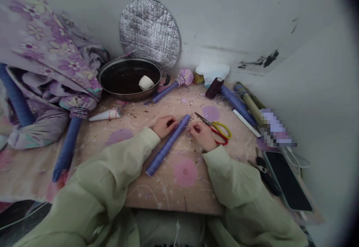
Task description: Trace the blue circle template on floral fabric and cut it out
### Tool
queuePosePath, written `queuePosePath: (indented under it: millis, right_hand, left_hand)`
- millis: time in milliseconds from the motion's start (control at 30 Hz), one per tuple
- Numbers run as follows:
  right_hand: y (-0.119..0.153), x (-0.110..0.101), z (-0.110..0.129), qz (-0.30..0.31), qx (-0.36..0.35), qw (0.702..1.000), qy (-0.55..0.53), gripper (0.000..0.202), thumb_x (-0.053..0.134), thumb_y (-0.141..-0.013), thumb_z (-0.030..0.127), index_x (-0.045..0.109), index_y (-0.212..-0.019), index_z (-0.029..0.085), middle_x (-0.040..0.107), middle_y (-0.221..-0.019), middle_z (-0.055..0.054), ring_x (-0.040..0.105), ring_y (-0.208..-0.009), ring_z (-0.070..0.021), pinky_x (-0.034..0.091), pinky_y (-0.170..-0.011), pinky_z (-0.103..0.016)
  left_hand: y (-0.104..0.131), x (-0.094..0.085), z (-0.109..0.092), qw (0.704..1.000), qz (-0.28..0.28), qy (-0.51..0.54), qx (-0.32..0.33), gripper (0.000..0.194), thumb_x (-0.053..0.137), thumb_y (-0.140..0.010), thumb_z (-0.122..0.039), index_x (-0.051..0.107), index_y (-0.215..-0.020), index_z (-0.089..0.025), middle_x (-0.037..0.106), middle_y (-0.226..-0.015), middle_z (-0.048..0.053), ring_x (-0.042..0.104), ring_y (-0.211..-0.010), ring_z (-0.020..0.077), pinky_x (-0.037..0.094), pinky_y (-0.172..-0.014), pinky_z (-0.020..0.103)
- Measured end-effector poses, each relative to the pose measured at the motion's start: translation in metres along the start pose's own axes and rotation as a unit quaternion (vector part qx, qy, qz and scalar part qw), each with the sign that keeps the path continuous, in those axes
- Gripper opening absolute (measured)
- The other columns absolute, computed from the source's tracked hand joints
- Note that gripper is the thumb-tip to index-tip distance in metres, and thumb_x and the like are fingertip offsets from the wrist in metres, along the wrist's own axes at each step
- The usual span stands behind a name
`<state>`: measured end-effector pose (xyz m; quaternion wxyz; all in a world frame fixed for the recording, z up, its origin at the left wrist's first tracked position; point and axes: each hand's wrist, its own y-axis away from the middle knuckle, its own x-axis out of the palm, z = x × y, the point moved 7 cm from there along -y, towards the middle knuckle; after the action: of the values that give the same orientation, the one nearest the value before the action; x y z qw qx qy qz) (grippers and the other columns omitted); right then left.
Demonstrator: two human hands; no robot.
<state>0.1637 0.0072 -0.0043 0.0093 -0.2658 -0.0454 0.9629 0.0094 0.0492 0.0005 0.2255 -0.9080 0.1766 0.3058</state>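
A blue-purple wrapped tube [168, 145] lies slantwise on the flowered tablecloth between my hands. My left hand [165, 127] is pinched closed just left of the tube's upper end. On the other side, my right hand [202, 134] also has its fingertips pressed together. A thin pale thread [184, 125] runs across the tube from one set of fingertips to the other; it is faint. Scissors [217, 128] with one yellow and one red handle lie partly open, just beyond my right hand.
A dark pan [117, 94] holding a small white cup [146, 83] stands at the back left. Flowered fabric [47, 45] drapes on the left. Beyond the scissors are a dark thread spool [214, 88] and a white stick [246, 123]. Keys [263, 170] and a phone [288, 181] lie right.
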Motion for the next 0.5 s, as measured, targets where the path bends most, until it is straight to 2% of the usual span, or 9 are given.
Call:
queuePosePath:
  millis: [200,300,500]
  right_hand:
    - [-0.002,0.003,-0.003,0.014,0.05,0.984,-0.173,0.016,0.054,-0.068,0.028,0.053,-0.081,0.019,0.064,-0.065,0.0,0.058,-0.056,-0.0129,0.044,-0.051,-0.025]
    - [-0.004,0.006,-0.004,0.035,0.061,0.974,-0.215,0.014,0.055,-0.068,0.028,0.061,-0.077,0.019,0.065,-0.063,0.0,0.055,-0.052,-0.0111,0.041,-0.048,-0.024]
    - [-0.01,0.015,-0.004,0.081,0.07,0.96,-0.259,0.021,0.06,-0.067,0.028,0.068,-0.084,0.018,0.07,-0.079,-0.005,0.063,-0.071,-0.0162,0.045,-0.054,-0.025]
  left_hand:
    - [0.0,0.0,-0.003,1.0,0.0,0.005,0.002,0.018,0.048,-0.082,-0.028,0.059,-0.079,-0.014,0.063,-0.072,0.003,0.055,-0.065,0.0125,0.044,-0.062,0.024]
    - [0.001,0.0,-0.003,1.0,-0.004,0.0,0.002,0.018,0.048,-0.082,-0.029,0.058,-0.078,-0.014,0.06,-0.069,0.002,0.052,-0.06,0.0116,0.042,-0.059,0.024]
    - [0.0,-0.001,-0.007,1.0,-0.01,-0.007,0.005,0.016,0.047,-0.082,-0.027,0.056,-0.078,-0.014,0.059,-0.069,0.002,0.05,-0.06,0.0109,0.041,-0.057,0.023]
